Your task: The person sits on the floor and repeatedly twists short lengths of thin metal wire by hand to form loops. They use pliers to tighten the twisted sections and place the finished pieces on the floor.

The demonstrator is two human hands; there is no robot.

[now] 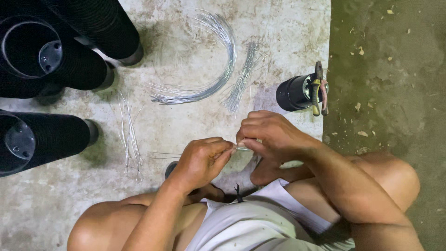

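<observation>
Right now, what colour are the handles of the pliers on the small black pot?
The pliers have one yellow-green handle and one pink, seen in the head view.

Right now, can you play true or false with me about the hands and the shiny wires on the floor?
1. Both hands pinch one small piece of thin wire between them. True: the left hand and the right hand meet at it.
2. The pliers are in the right hand. False: they rest on a small black cylinder lying on the floor.
3. A curved bundle of wire lies on the concrete floor. True.
4. The big black ribbed tubes are on the right. False: they are on the left.
5. The person is wearing gloves. False: both hands are bare.
</observation>
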